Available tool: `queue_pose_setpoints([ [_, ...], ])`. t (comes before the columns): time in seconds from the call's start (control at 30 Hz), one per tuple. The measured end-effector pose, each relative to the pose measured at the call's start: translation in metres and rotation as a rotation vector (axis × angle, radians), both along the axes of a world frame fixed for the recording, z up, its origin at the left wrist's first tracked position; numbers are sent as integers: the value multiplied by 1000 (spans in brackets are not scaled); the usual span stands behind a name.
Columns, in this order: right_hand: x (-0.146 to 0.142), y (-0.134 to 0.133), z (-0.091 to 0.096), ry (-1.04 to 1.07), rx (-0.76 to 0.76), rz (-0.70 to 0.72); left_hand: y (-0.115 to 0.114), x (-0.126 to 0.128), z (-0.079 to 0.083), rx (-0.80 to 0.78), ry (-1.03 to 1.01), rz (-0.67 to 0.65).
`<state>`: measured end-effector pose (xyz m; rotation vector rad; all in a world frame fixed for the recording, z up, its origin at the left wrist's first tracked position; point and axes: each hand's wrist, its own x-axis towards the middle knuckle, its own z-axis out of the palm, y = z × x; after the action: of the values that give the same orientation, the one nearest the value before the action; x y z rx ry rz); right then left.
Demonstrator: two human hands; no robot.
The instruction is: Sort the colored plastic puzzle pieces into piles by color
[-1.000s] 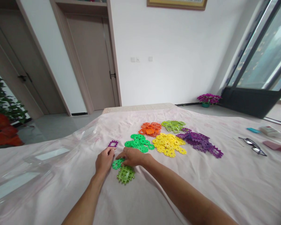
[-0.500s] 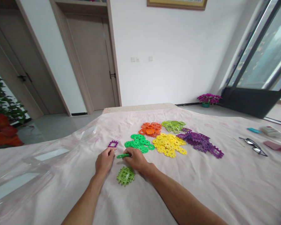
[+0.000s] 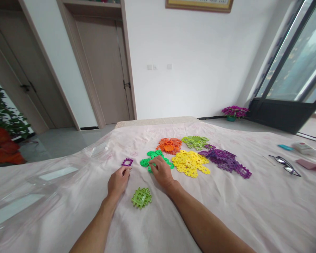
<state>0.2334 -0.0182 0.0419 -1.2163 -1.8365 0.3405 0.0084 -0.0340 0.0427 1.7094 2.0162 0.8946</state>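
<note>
On a pale pink sheet lie sorted piles of plastic snap-together tiles: bright green [image 3: 154, 156], orange [image 3: 169, 145], light green [image 3: 195, 141], yellow [image 3: 190, 162] and purple [image 3: 224, 160]. My right hand [image 3: 162, 170] rests on the bright green pile, its fingers curled and pinched on a green piece there. My left hand [image 3: 118, 181] lies loosely curled on the sheet, just below a lone purple square tile [image 3: 127, 162]. A single light-green square tile [image 3: 141, 197] sits between my forearms.
A clear plastic bag [image 3: 44, 182] lies flat at the left. Glasses [image 3: 284, 164], a teal object [image 3: 284, 147], a small box [image 3: 304, 148] and a dark red card [image 3: 310, 164] sit at the right. Doors, a plant and a window surround the bed.
My right hand lifted a round green piece from beside the light-green tile and carried it away from me onto the bright green pile. The left hand stayed put.
</note>
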Motion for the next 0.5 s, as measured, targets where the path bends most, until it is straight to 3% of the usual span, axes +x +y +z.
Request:
queue_pose_setpoints([
  [0.13,-11,-13,7,-142,-147,329,-1,0,1,6,10,-15],
  [0.23,-10,-13,10,-245,-245,482,-1,0,1,13,20,-15],
  [0.37,-5,-6,9,-324,-207,618,0,0,0,3,19,-14],
  [0.5,-4,-1,7,-351,-232,652,0,0,0,-8,18,-15],
])
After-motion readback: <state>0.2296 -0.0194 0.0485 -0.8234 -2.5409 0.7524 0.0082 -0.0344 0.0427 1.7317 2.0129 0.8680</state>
